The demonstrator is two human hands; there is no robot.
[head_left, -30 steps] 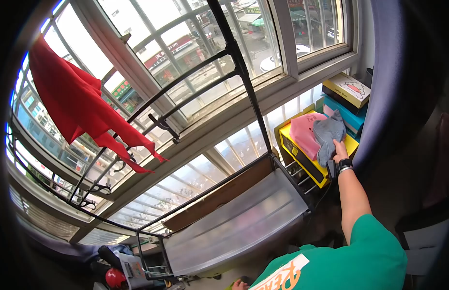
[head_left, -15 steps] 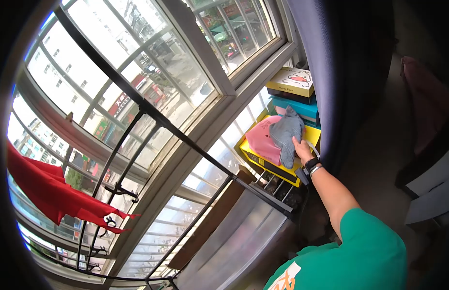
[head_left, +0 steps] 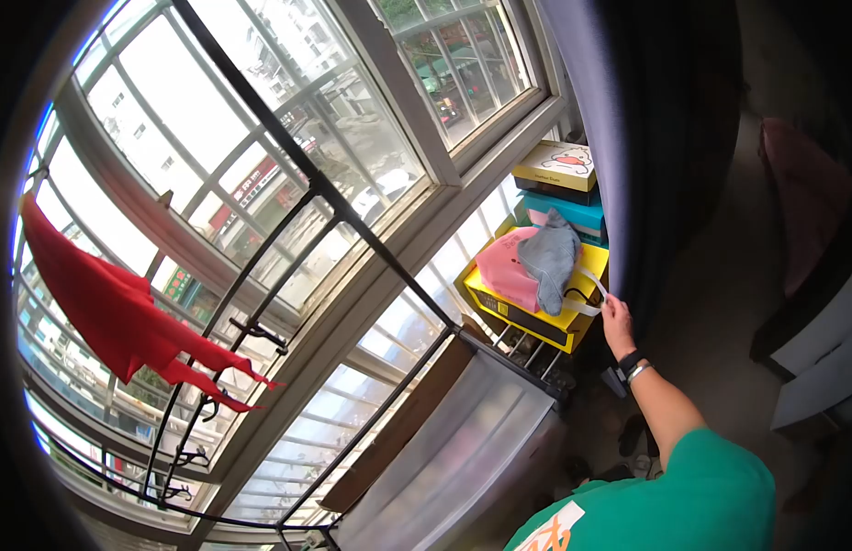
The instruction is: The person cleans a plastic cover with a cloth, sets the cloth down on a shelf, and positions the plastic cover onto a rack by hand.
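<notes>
My right hand [head_left: 617,326] is closed on a white strap [head_left: 587,309] at the right edge of a yellow box [head_left: 573,332]. A grey-blue cloth [head_left: 550,259] lies on top of the box, just left of the strap, no longer touched by my fingers. Partly under the cloth is a pink bag [head_left: 509,269]. Behind them sit a teal box [head_left: 573,216] and a yellow box with a cartoon duck [head_left: 554,167]. My left hand is outside the frame.
A black metal rack [head_left: 316,184] with hooks stands before the barred window. Red cloth [head_left: 123,312] hangs at the left. Below the rack is a translucent covered bin [head_left: 444,450]. A dark curtain [head_left: 600,101] hangs beside the boxes; a white stool-like object [head_left: 816,367] is at the right.
My right hand has let go of the grey-blue cloth, moved slightly right and down, and taken hold of the white strap. The camera view has turned right.
</notes>
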